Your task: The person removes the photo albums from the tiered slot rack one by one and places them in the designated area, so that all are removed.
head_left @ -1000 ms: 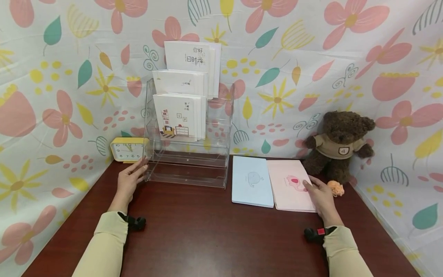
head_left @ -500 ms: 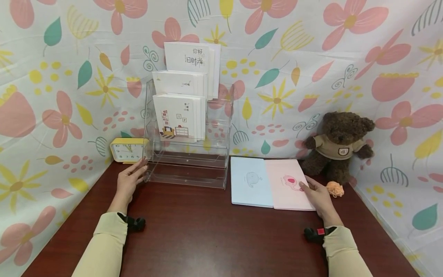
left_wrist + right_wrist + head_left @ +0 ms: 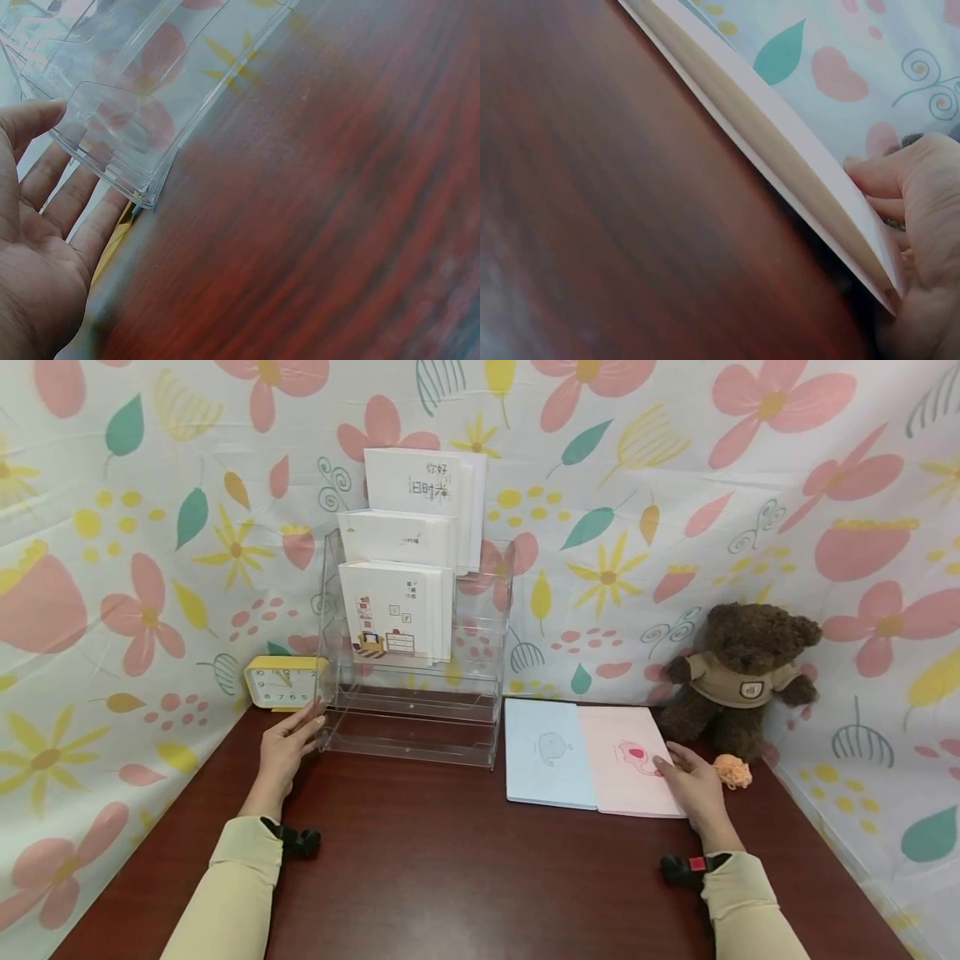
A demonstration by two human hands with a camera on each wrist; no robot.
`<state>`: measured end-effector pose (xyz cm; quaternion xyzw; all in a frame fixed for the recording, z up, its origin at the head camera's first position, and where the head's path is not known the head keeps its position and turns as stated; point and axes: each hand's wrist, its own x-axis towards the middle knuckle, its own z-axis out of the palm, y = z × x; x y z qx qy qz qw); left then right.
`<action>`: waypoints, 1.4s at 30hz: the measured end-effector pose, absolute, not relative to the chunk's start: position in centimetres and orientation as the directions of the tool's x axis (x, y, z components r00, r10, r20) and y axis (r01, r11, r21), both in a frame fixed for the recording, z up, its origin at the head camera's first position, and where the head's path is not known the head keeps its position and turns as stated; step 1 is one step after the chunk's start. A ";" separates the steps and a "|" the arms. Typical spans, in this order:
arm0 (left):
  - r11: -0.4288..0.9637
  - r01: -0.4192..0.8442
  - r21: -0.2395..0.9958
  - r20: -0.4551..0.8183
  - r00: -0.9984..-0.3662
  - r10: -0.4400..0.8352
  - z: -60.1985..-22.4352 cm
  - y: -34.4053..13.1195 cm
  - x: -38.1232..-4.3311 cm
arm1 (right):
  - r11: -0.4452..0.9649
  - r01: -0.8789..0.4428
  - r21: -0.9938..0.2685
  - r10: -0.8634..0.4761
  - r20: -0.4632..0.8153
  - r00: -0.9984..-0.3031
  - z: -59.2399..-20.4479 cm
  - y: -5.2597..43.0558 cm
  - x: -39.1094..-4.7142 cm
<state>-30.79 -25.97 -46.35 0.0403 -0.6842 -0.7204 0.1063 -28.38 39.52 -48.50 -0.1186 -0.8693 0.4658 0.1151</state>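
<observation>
My right hand (image 3: 697, 785) pinches the right edge of a pink notebook (image 3: 622, 739), thumb on the cover; a red elephant is drawn on it. Its left edge meets a light blue notebook (image 3: 551, 777) with a whale drawing. In the right wrist view, the page edges of the pink notebook (image 3: 772, 154) face the camera, and the fingers curl at its end. With fairly straight fingers, my left hand (image 3: 285, 752) touches the left side of a clear stepped rack (image 3: 420, 747). The left wrist view has the left thumb (image 3: 37, 120) at the rack's edge.
White booklets (image 3: 393, 610) stand in three upper tiers of the rack, on its left. A yellow alarm clock (image 3: 283, 683) sits behind the left hand. At the right are a brown teddy bear (image 3: 750, 677) and a small orange fluffy ball (image 3: 732, 772). Floral cloth backs the table (image 3: 480, 877).
The pink notebook has turned slightly and moved left under my right hand, closing the gap beside the blue notebook. My left hand has stayed at the rack.
</observation>
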 end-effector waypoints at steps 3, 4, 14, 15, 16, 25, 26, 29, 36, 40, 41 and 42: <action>-0.039 0.103 0.994 0.092 -0.974 -0.209 -46.3 -26.0 -30.9 | 0.564 0.096 -0.820 0.332 0.119 -0.936 -48.6 39.4 -28.4; -0.040 0.104 0.994 0.094 -0.974 -0.208 -46.3 -26.0 -30.9 | 0.574 0.091 -0.813 0.339 0.135 -0.931 -48.7 39.4 -28.4; -0.004 0.084 0.996 0.081 -0.975 -0.209 -46.5 -26.2 -31.0 | 0.591 0.075 -0.803 0.403 0.213 -0.890 -48.5 39.0 -28.1; -0.003 0.084 0.996 0.081 -0.975 -0.207 -46.5 -26.3 -31.0 | 0.594 0.065 -0.802 0.396 0.221 -0.891 -48.5 38.9 -28.1; -0.006 0.083 0.997 0.080 -0.975 -0.206 -46.5 -26.3 -31.1 | 0.600 0.055 -0.798 0.389 0.231 -0.892 -48.5 38.9 -28.1; -0.007 0.101 0.995 0.098 -0.976 -0.194 -46.5 -26.4 -31.2 | 0.592 -0.001 -0.806 0.381 0.280 -0.881 -48.2 38.3 -28.0; -0.007 0.101 0.995 0.098 -0.976 -0.196 -46.6 -26.3 -31.2 | 0.592 -0.003 -0.806 0.378 0.281 -0.882 -48.1 38.3 -28.0; -0.007 0.099 0.995 0.096 -0.975 -0.200 -46.6 -26.2 -31.2 | 0.611 -0.024 -0.791 0.372 0.314 -0.874 -47.7 38.1 -27.9; -0.015 0.085 0.996 0.080 -0.974 -0.212 -46.8 -26.2 -31.2 | 0.705 -0.277 -0.653 0.103 0.481 -0.871 -45.2 36.1 -28.0; -0.021 0.087 0.996 0.080 -0.975 -0.208 -46.6 -26.2 -31.3 | 0.710 -0.390 -0.587 -0.091 0.473 -0.877 -42.7 32.6 -28.0; -0.027 0.088 0.996 0.080 -0.975 -0.209 -46.6 -26.2 -31.3 | 0.713 -0.410 -0.569 -0.124 0.473 -0.872 -42.1 31.5 -28.0; -0.025 0.088 0.996 0.080 -0.974 -0.210 -46.5 -26.2 -31.3 | 0.718 -0.431 -0.546 -0.155 0.478 -0.865 -41.5 30.5 -28.0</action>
